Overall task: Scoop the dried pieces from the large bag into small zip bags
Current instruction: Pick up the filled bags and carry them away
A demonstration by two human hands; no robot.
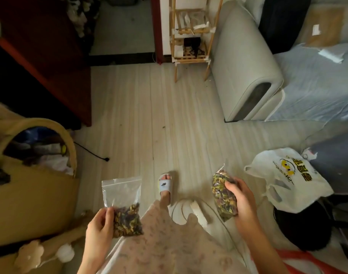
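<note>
two hands [100, 224] [243, 198] each hold a zip bag [122, 204] [223, 194] of dried pieces.

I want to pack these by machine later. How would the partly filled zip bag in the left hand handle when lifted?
The partly filled zip bag would probably flop: its upper half is thin clear film with nothing in it. It likely hangs bottom-heavy, since the dried pieces sit low. It seems light; the left hand holds it by one edge.

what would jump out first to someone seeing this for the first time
Two small zip bags of dried pieces, one in each hand, low in the view above the pale wood floor. The left hand pinches a partly filled bag; the right hand grips a fuller bag. To the right lies a white plastic bag with a yellow print.
</note>
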